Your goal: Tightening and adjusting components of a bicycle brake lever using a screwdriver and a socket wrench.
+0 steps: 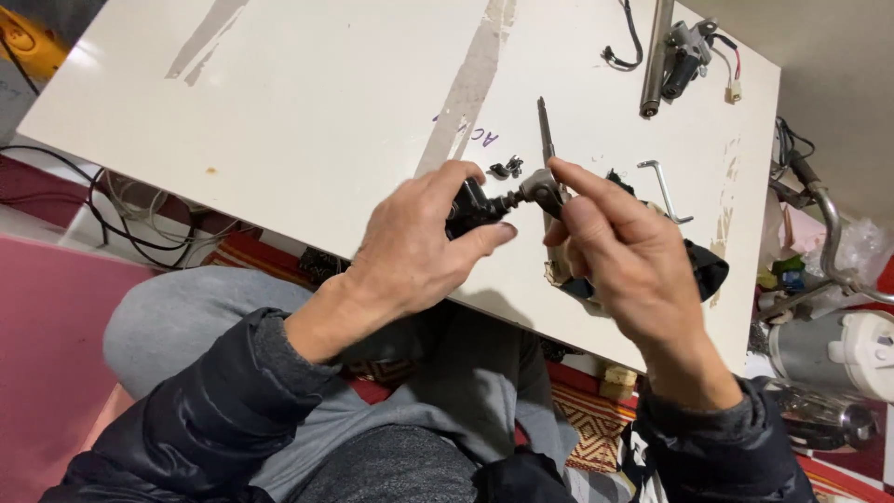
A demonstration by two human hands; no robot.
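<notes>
A white counter (307, 112) with worn, taped streaks fills most of the view, tilted across a floor of red patterned mat and loose black cables. The person sits at its near edge in grey trousers and a dark padded jacket. Their left hand (419, 242) is curled shut around a small black part (470, 207), thumb stretched along its underside. A short threaded stem runs from that part into a grey metal fitting (540, 189), which the right hand (619, 247) pinches between forefinger and thumb, the other fingers folded loosely beneath. The joined piece is held just above the counter, near its middle. Right behind it lie a slim dark screwdriver (544, 130), a small dark clip (506, 169) and a bent metal hex key (663, 186). At the far edge rest a metal tube (656, 58) and a grey lever assembly with wires (687, 51). A chrome handlebar (829, 237) shows off to the right.
</notes>
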